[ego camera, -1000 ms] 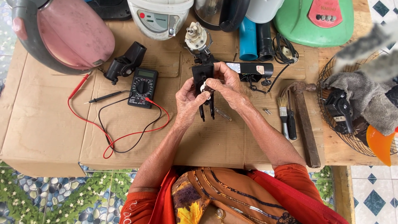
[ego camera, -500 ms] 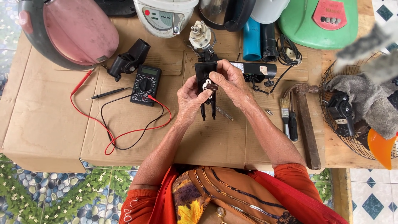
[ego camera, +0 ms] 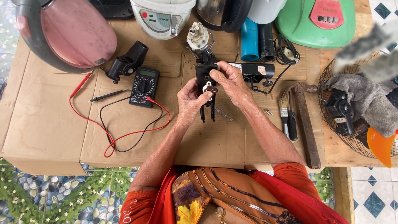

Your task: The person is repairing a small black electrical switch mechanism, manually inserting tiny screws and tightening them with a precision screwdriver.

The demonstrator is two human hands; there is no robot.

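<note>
My left hand point(ego camera: 188, 101) and my right hand point(ego camera: 229, 83) together hold a small black appliance part point(ego camera: 204, 76) with a white round piece and a brown bit on its face. Two dark prongs point(ego camera: 207, 113) hang from its lower end. The left hand cups it from below and the left side. The right hand's fingers press on its front from the right. Both hands hover over the cardboard-covered table point(ego camera: 124, 137), at its middle.
A black multimeter point(ego camera: 144, 86) with red and black leads point(ego camera: 124, 132) lies to the left. A pink appliance shell point(ego camera: 74, 33), white cooker point(ego camera: 161, 16), green lid point(ego camera: 317, 20) stand behind. Hammer point(ego camera: 306, 124), brush point(ego camera: 284, 114), fan cage point(ego camera: 352, 108) lie right.
The hands and the black part stay in nearly the same place. The right fingers have shifted slightly on the part's face.
</note>
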